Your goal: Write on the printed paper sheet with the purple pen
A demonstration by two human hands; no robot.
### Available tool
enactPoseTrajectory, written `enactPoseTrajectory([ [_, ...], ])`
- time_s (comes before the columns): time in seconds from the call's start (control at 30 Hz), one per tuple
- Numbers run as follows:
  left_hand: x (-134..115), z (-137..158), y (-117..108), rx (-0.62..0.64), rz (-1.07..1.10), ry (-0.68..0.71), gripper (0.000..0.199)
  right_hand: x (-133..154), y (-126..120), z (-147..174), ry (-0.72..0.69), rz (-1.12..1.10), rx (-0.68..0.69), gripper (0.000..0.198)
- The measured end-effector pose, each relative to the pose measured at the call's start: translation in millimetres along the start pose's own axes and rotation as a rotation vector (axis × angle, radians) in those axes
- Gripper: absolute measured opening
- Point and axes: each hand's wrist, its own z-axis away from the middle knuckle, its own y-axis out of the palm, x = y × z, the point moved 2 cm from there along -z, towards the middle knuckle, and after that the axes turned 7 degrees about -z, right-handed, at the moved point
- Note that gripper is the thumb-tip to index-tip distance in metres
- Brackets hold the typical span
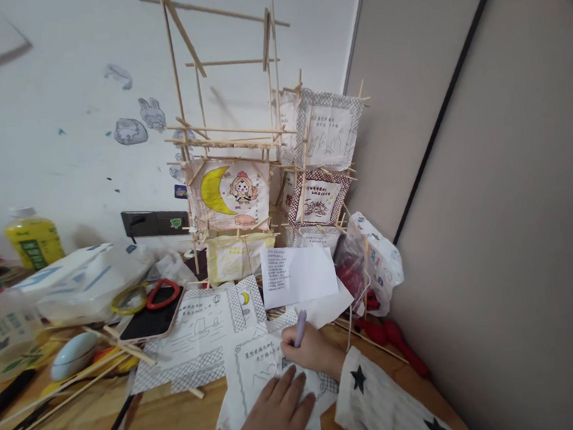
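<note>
My right hand (316, 351) grips a purple pen (300, 327), which slants up out of the fist above a white sheet of paper (245, 372). Its tip is hidden behind my fingers. Written characters and a wavy drawn border show on the sheet. My left hand (278, 413) lies flat on the lower part of that paper, fingers spread. Left of it, partly underneath, are other drawn sheets (201, 329) with cross-hatched borders. A handwritten note (299, 274) leans behind my right hand, against the stick frame.
A tall wooden-stick frame (224, 139) with drawn panels stands at the back. On the left are a phone (151, 314), red-handled scissors (163, 294), a white computer mouse (73, 356), loose sticks (60, 384) and bottles (32, 237). A grey panel (492, 224) rises at right.
</note>
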Motion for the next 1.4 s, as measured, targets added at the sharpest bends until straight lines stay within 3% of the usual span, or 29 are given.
enactPoseTrajectory([
  [0.57, 4, 1, 17, -0.057, -0.034, 0.013, 0.056, -4, 0, 0, 0.021, -0.034, -0.031, 0.025],
  [1.23, 2, 0, 7, 0.000, -0.034, 0.009, 0.053, -10, 5, -1, -0.041, 0.022, 0.016, 0.026],
  [1.4, 3, 1, 9, -0.064, -0.047, 0.025, 0.052, -10, 5, -2, -0.022, 0.055, 0.022, 0.025],
])
